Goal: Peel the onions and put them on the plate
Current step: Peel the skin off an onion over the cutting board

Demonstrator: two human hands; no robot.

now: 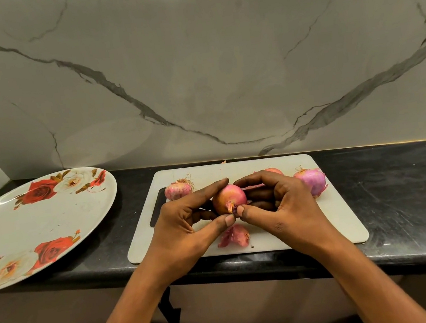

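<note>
From the head camera, both hands are meeting over the middle of the white rectangular plastic cutting board, which is lying on the glossy black stone counter. The left hand is cupping a round pink-and-orange onion from its left side, forefinger arching over the top and thumb coming in underneath. The right hand is wrapping the same onion from the right, fingers curled behind it, and its thumb is pressing right beside the dry stem tip that is pointing toward the camera. The two thumbs are nearly touching at that tip, so both hands are closed around this one onion, holding it just above the board.

Directly below the hands, a loose piece of papery reddish onion skin is lying on the board near its front edge. At the back left of the board, an unpeeled pink onion with wispy roots is sitting near the handle slot. To the right, a purple-pink onion with skin flaking off is resting just beside the right hand, and another pale onion is peeking out behind the right fingers, mostly hidden.

Off to the left, a large oval white plate printed with red and white roses is sitting on the counter, apart from the board, with no onions on it. A grey-veined marble wall is rising behind everything.
</note>
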